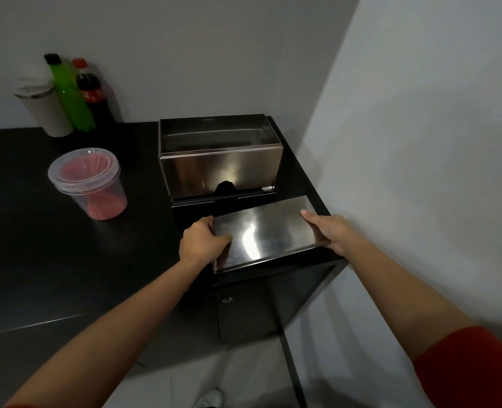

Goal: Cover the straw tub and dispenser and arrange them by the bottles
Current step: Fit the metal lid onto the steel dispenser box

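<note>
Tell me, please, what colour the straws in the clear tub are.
Red, or pinkish red, straws; the head view shows them.

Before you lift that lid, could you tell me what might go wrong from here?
The lid sits at the counter's front corner, past the edge; a slip by the left hand or right hand could drop it. Lowered crooked, it may jam on the open dispenser. A wide swing could hit the straw tub.

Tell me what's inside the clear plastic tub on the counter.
The tub holds a bundle of red straws, seen through its clear lid and wall. The bottom ends of the straws are visible; whether anything lies beneath them cannot be seen.
</note>
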The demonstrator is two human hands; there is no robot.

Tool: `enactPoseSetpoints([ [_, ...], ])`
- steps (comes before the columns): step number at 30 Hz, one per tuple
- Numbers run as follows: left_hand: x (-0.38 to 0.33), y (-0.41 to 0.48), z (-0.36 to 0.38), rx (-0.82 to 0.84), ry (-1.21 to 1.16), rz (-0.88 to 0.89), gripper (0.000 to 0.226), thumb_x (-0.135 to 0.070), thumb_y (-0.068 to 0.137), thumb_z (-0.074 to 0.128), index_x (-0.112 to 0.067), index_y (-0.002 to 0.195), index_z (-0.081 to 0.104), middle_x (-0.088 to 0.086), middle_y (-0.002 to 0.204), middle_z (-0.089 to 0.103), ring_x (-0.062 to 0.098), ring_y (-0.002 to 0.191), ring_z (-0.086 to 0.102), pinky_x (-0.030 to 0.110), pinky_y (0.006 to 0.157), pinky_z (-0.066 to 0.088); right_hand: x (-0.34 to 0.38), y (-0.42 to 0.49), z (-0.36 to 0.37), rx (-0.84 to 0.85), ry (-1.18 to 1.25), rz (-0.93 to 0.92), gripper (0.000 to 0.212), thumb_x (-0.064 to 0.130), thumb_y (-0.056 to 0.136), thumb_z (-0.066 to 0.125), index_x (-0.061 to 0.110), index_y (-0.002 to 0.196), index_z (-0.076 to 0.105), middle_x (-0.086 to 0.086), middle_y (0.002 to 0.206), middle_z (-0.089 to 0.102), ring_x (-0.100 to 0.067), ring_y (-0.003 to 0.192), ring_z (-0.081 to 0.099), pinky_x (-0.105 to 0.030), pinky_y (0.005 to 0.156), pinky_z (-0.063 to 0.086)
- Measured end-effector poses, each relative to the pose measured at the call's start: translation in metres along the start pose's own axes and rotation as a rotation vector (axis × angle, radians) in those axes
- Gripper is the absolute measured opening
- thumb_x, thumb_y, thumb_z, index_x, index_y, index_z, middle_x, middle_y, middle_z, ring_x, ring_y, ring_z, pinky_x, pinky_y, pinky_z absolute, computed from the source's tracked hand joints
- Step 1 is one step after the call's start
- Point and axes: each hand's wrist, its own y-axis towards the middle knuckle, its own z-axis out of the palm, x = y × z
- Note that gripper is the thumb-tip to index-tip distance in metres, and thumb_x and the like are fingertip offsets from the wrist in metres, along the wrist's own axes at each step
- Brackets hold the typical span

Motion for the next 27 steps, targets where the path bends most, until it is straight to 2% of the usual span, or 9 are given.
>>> enactPoseSetpoints([
  [4, 0.005, 0.0, -0.003, -0.038, -0.04, -0.001, 0.062, -0.036, 0.079, 0.07, -0.017, 0.134, 0.048, 0.005, 0.126, 0.06, 0.022, 0.114, 0.057, 0.033, 0.088, 0.047, -0.002, -0.006, -0.001, 0.055, 0.157, -0.005, 0.055, 0.04, 0.074, 0.076, 0.003, 0.113, 0.063, -0.009, 0.104, 0.07, -0.026, 0.099, 0.066, -0.042, 0.094, 0.052],
  [8, 0.008, -0.002, -0.005, -0.041, -0.099, -0.002, 0.058, -0.039, 0.079, 0.07, -0.017, 0.129, 0.052, 0.003, 0.122, 0.063, 0.02, 0.11, 0.059, 0.032, 0.088, 0.049, -0.006, -0.012, 0.001, 0.06, 0.253, -0.059, 0.059, 0.034, 0.075, 0.077, 0.002, 0.122, 0.059, -0.011, 0.117, 0.067, -0.028, 0.111, 0.062, -0.044, 0.102, 0.046],
  [10, 0.008, -0.006, -0.004, -0.067, -0.1, 0.038, 0.054, -0.041, 0.081, 0.068, -0.016, 0.127, 0.053, 0.003, 0.12, 0.063, 0.019, 0.107, 0.06, 0.026, 0.081, 0.046, -0.008, -0.015, 0.003, 0.069, 0.293, -0.093, 0.049, 0.03, 0.077, 0.076, 0.002, 0.115, 0.063, -0.011, 0.11, 0.07, -0.027, 0.107, 0.064, -0.043, 0.101, 0.047],
  [12, 0.008, -0.011, -0.003, -0.104, -0.086, 0.088, 0.055, -0.043, 0.083, 0.065, -0.015, 0.128, 0.05, 0.004, 0.121, 0.061, 0.019, 0.108, 0.059, 0.024, 0.081, 0.044, -0.01, -0.018, 0.003, 0.086, 0.329, -0.105, 0.042, 0.028, 0.078, 0.074, 0.003, 0.111, 0.064, -0.012, 0.109, 0.07, -0.028, 0.105, 0.065, -0.043, 0.1, 0.048],
  [17, 0.006, -0.02, -0.005, -0.133, -0.16, 0.106, 0.063, -0.044, 0.086, 0.06, -0.015, 0.137, 0.037, 0.006, 0.129, 0.054, 0.021, 0.112, 0.055, 0.033, 0.09, 0.048, -0.014, -0.024, 0.002, 0.154, 0.402, -0.11, 0.035, 0.029, 0.078, 0.074, 0.007, 0.104, 0.067, -0.01, 0.098, 0.074, -0.024, 0.09, 0.071, -0.041, 0.088, 0.055],
  [21, 0.007, -0.028, -0.009, -0.137, -0.191, 0.079, 0.068, -0.048, 0.086, 0.058, -0.013, 0.139, 0.033, 0.007, 0.126, 0.056, 0.023, 0.107, 0.059, 0.042, 0.087, 0.052, -0.014, -0.027, 0.004, 0.165, 0.398, -0.125, 0.034, 0.033, 0.076, 0.075, 0.011, 0.1, 0.067, -0.009, 0.094, 0.074, -0.022, 0.083, 0.072, -0.04, 0.08, 0.058],
  [25, 0.01, -0.036, -0.016, -0.169, -0.191, 0.078, 0.072, -0.051, 0.085, 0.057, -0.012, 0.14, 0.034, 0.007, 0.119, 0.061, 0.021, 0.101, 0.062, 0.034, 0.079, 0.053, -0.01, -0.033, 0.007, 0.064, 0.295, -0.199, 0.028, 0.038, 0.075, 0.075, 0.018, 0.093, 0.066, -0.008, 0.097, 0.072, -0.023, 0.088, 0.069, -0.038, 0.076, 0.057],
  [27, 0.009, -0.041, -0.022, -0.221, -0.204, 0.098, 0.067, -0.052, 0.086, 0.055, -0.013, 0.138, 0.039, 0.004, 0.107, 0.065, 0.017, 0.091, 0.063, 0.028, 0.071, 0.051, -0.004, -0.039, 0.011, -0.012, 0.165, -0.301, 0.023, 0.044, 0.079, 0.068, 0.024, 0.089, 0.064, -0.004, 0.095, 0.07, -0.017, 0.084, 0.067, -0.028, 0.064, 0.053],
])
